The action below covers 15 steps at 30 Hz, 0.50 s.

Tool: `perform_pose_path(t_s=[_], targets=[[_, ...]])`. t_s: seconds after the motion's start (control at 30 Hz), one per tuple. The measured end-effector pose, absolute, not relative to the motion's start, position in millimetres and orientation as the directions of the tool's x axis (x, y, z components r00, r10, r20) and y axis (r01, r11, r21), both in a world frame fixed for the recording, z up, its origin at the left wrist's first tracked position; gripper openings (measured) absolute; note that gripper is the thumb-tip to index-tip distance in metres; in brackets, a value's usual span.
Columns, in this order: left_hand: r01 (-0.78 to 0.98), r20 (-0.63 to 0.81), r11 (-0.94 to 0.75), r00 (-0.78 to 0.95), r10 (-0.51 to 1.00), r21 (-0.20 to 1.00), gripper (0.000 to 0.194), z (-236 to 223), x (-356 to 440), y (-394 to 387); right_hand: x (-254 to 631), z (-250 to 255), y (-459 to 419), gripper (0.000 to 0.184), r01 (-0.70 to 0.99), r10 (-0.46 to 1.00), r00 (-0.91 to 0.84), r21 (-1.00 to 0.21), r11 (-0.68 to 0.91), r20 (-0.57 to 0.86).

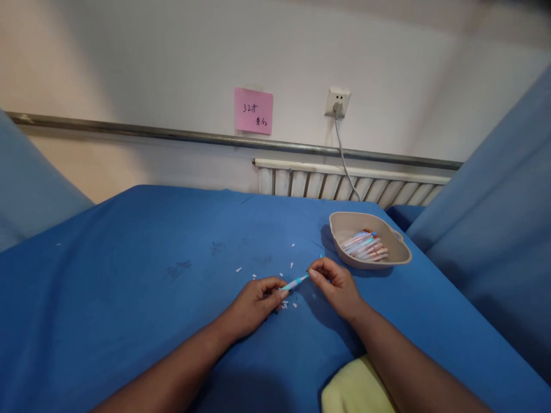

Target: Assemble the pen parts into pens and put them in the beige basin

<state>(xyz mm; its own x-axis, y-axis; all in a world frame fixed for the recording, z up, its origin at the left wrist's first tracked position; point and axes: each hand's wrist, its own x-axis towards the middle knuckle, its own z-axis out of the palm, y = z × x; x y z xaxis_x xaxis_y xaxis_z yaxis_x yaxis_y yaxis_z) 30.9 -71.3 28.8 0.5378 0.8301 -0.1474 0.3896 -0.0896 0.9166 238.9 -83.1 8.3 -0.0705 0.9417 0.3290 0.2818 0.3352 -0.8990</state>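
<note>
A thin pen-like stick [296,282], light blue and white, is held low over the blue cloth between both hands. My left hand [255,303] pinches its lower end, fingers curled. My right hand [334,282] pinches its upper tip with thumb and fingers pressed together. Small white scraps [284,304] lie scattered on the cloth around and under the hands. A beige tray [402,255] stands just right of my right hand and holds several pink and blue pens [365,245].
The blue cloth [150,275] covers the whole work surface. A yellow cloth [355,390] lies at the near edge. Behind are a radiator [344,184], a wall socket with a cable [337,103], a pink note [253,110] and a metal rail.
</note>
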Motion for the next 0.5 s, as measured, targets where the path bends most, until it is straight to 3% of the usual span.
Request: perform_pose_path(t_s=[0.2,0.5], targets=[[0.408,-0.123,-0.148,0.566,0.815,0.901,0.028,28.8,31.1,-73.2,237.6,12.5,-84.9,0.015,0.339,0.928,-0.093,-0.865,0.371,0.361],[0.402,-0.144,-0.137,0.594,0.791,0.905,0.029,30.3,30.8,-77.2,235.1,14.8,-85.2,0.014,0.283,0.947,-0.090,-0.904,0.320,0.308]])
